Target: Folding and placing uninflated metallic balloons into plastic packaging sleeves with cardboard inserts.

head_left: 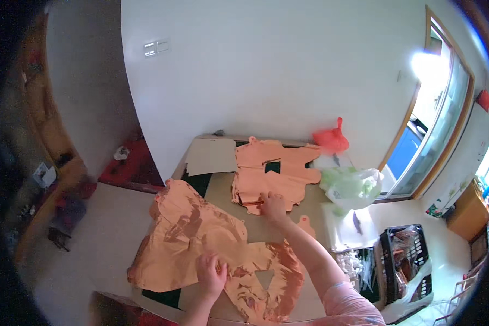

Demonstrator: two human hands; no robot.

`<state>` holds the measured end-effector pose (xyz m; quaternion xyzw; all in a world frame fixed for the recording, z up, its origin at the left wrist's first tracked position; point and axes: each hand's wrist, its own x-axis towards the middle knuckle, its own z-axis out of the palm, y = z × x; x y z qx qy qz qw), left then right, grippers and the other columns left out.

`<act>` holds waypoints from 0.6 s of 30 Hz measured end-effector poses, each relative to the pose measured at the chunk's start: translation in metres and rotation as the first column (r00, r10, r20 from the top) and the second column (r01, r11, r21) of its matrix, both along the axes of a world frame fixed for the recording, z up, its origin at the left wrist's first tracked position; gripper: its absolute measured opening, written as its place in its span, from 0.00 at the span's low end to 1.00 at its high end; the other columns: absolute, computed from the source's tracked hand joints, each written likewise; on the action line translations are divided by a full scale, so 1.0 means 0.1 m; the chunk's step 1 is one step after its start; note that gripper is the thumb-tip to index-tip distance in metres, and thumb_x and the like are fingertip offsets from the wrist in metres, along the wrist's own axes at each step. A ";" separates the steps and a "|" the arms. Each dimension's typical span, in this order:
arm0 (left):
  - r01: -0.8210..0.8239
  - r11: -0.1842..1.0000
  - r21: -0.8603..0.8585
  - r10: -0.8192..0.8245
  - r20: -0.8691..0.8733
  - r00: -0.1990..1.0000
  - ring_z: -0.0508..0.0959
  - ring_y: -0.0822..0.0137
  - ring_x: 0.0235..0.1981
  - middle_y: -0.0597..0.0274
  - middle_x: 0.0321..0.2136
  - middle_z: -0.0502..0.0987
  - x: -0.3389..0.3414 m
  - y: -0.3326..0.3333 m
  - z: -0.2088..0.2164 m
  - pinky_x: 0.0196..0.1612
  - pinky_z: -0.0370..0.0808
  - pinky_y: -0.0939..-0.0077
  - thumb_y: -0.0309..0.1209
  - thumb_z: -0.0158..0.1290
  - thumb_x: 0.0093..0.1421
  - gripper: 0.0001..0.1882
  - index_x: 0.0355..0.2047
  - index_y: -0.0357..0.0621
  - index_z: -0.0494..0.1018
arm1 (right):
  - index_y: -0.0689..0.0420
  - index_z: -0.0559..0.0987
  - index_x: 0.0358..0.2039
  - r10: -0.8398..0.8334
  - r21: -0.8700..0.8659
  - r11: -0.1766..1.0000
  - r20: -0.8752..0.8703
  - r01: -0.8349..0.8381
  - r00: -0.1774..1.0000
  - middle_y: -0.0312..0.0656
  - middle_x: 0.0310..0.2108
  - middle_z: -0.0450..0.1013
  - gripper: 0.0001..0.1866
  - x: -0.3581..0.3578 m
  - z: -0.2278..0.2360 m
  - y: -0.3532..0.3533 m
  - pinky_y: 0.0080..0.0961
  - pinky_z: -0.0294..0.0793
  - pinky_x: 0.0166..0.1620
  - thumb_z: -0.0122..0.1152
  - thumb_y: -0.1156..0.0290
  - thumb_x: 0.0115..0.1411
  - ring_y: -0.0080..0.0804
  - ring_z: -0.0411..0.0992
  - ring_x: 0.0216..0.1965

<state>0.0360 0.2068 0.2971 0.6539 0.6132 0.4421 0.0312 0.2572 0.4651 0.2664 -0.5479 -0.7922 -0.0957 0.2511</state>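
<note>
Several thin, shiny copper-coloured foil sheets with cut-outs and rounded tabs lie on a table. My right hand (273, 207) reaches to the far stack of foil sheets (296, 182), its fingers closed at the near edge. My left hand (211, 276) is curled over the near foil, where a large crumpled sheet (174, 244) meets a foil sheet with a triangular hole (280, 288). Whether its fingers pinch an edge there is hard to see. A small foil tab (305, 221) shows beside my right forearm.
A stack of grey-beige board (212, 156) lies at the table's far left. Red (331, 140) and clear-green plastic bags (354, 187) sit at the far right. Nearer stand white sheets (349, 231) and a black plastic crate (422, 255). A wall (277, 70) rises behind the table.
</note>
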 end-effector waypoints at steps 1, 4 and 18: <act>-0.008 1.000 -0.002 0.008 -0.007 1.000 0.70 0.46 0.47 0.48 0.42 0.72 -0.01 0.00 0.03 0.52 0.66 0.53 0.26 0.60 0.50 0.17 0.41 0.41 0.71 | 0.51 0.78 0.36 -0.027 -0.082 0.996 0.063 0.032 0.998 0.43 0.35 0.72 0.10 0.01 0.01 0.04 0.42 0.70 0.45 0.62 0.66 0.52 0.44 0.72 0.42; 0.034 0.999 -0.016 -0.034 -0.061 0.998 0.70 0.46 0.46 0.48 0.41 0.72 0.00 0.03 0.05 0.50 0.67 0.53 0.26 0.60 0.50 0.17 0.41 0.42 0.71 | 0.53 0.78 0.33 -0.107 -0.153 0.982 0.024 0.109 0.994 0.46 0.32 0.71 0.08 0.15 0.03 0.24 0.43 0.70 0.43 0.61 0.67 0.52 0.47 0.72 0.39; 0.313 0.950 0.014 -0.309 0.207 0.928 0.69 0.48 0.53 0.47 0.49 0.70 0.40 0.44 1.13 0.57 0.65 0.58 0.32 0.65 0.51 0.34 0.56 0.39 0.63 | 0.60 0.79 0.37 0.273 -0.036 0.941 -0.510 -0.338 0.816 0.43 0.30 0.70 0.06 0.58 2.06 -1.64 0.27 0.70 0.35 0.58 0.76 0.60 0.37 0.70 0.30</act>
